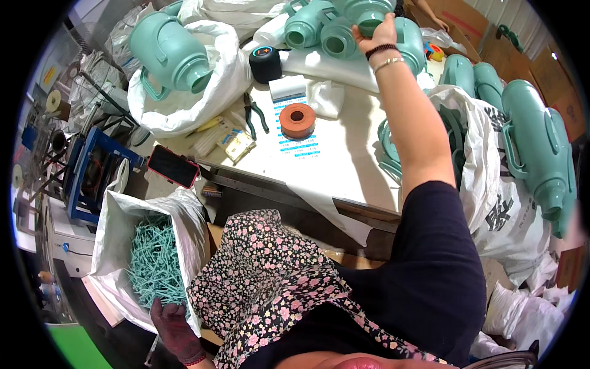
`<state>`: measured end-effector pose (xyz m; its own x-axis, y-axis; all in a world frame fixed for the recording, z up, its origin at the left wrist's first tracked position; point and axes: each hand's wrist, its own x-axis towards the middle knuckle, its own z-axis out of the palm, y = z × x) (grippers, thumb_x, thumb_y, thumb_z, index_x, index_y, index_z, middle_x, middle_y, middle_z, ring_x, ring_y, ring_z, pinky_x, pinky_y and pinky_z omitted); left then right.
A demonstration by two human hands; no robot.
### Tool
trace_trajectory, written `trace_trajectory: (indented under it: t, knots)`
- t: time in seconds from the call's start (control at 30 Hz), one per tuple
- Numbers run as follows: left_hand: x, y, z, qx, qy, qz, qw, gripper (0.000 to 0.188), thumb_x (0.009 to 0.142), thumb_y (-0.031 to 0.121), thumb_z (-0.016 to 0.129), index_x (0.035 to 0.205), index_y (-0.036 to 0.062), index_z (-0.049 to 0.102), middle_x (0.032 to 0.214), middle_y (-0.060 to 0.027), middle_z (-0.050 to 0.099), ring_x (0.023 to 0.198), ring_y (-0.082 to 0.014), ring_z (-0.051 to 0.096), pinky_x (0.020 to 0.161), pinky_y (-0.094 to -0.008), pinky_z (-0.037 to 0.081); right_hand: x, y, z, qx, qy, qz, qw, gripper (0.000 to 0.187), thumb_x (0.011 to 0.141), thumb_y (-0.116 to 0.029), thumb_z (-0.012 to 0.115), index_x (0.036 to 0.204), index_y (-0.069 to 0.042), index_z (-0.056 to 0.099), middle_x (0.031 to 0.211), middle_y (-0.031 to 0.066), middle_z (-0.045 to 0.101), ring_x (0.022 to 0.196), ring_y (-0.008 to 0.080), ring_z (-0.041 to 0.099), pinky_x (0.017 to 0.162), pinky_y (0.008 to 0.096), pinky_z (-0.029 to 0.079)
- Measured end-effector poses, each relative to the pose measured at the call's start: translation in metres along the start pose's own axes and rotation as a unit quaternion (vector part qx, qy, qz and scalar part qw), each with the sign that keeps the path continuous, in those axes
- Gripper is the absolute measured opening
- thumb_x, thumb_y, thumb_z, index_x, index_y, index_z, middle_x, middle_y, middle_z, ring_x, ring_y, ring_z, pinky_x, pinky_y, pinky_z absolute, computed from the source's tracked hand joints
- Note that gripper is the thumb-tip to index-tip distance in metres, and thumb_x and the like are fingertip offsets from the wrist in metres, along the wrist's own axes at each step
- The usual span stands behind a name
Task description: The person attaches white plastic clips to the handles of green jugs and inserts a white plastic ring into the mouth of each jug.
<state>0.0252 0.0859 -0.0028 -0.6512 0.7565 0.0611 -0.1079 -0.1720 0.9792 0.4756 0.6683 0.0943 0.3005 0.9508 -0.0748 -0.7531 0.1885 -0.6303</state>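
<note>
At the far edge of the table my bare right hand (378,35), with bracelets at the wrist, is closed on the rim of a teal plastic jug shell (364,8). More teal jug shells (302,26) lie around it. My left hand (175,329), in a dark reddish glove, is at the near rim of a white sack (110,246). Its fingertips reach the thin teal plastic sticks (155,258) heaped inside, and I cannot make out whether they grip any.
On the white table (359,166) are an orange tape roll (297,120), pliers (254,115), a black speaker (265,64) and a label sheet (299,149). A phone (173,165) is at its left edge. Sacks with teal shells (169,52) flank it; more shells (538,144) stand right.
</note>
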Motion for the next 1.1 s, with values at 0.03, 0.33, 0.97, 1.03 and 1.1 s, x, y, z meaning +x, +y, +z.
trace_trajectory:
  t: [0.03, 0.33, 0.97, 1.03, 1.1]
  knots:
    - [-0.004, -0.002, 0.002, 0.002, 0.016, -0.007, 1.000, 0.046, 0.096, 0.031, 0.048, 0.134, 0.0047, 0.046, 0.097, -0.0060, 0.058, 0.092, -0.0163, 0.057, 0.091, -0.0360, 0.047, 0.005, -0.006, 0.006, 0.014, 0.038, 0.004, 0.999, 0.060, 0.095, -0.058, 0.043, 0.133, -0.012, 0.039, 0.127, 0.0156, 0.046, 0.104, 0.0348, 0.053, 0.071, 0.0441, 0.057]
    - [-0.008, -0.016, 0.007, 0.105, 0.001, 0.000, 0.994, 0.052, 0.099, 0.037, 0.048, 0.130, -0.0043, 0.044, 0.095, -0.0094, 0.059, 0.086, -0.0182, 0.056, 0.084, -0.0346, 0.048, -0.025, 0.003, -0.009, -0.049, 0.029, 0.046, 0.997, 0.079, 0.089, -0.055, 0.058, 0.148, -0.015, 0.023, 0.147, 0.0169, 0.022, 0.130, 0.0395, 0.035, 0.099, 0.0618, 0.040]
    - [0.117, -0.140, 0.005, 0.617, -0.237, -0.026, 0.750, 0.042, 0.082, 0.037, 0.062, 0.110, 0.0059, 0.067, 0.113, -0.0186, 0.065, 0.108, -0.0355, 0.059, 0.094, -0.0412, 0.045, -0.341, -0.319, -0.200, -0.610, 0.437, -0.588, 0.302, 0.066, 0.070, -0.046, 0.077, 0.119, -0.006, 0.058, 0.124, 0.0136, 0.056, 0.123, 0.0291, 0.047, 0.104, 0.0415, 0.034]
    - [0.120, -0.146, 0.014, 0.623, -0.244, -0.020, 0.743, 0.042, 0.083, 0.038, 0.062, 0.110, 0.0061, 0.067, 0.113, -0.0185, 0.066, 0.108, -0.0353, 0.059, 0.094, -0.0416, 0.045, -0.330, -0.365, -0.262, -0.607, 0.478, -0.425, 0.471, 0.075, 0.073, -0.050, 0.073, 0.130, -0.007, 0.052, 0.131, 0.0174, 0.052, 0.126, 0.0304, 0.045, 0.105, 0.0398, 0.036]
    - [0.125, -0.154, 0.005, 0.612, -0.240, -0.023, 0.754, 0.041, 0.083, 0.038, 0.062, 0.109, 0.0061, 0.067, 0.111, -0.0185, 0.066, 0.107, -0.0357, 0.060, 0.094, -0.0418, 0.045, -0.337, -0.354, -0.248, -0.434, 0.348, -0.283, 0.781, 0.068, 0.076, -0.050, 0.071, 0.129, -0.013, 0.053, 0.126, 0.0135, 0.055, 0.112, 0.0286, 0.055, 0.089, 0.0447, 0.049]
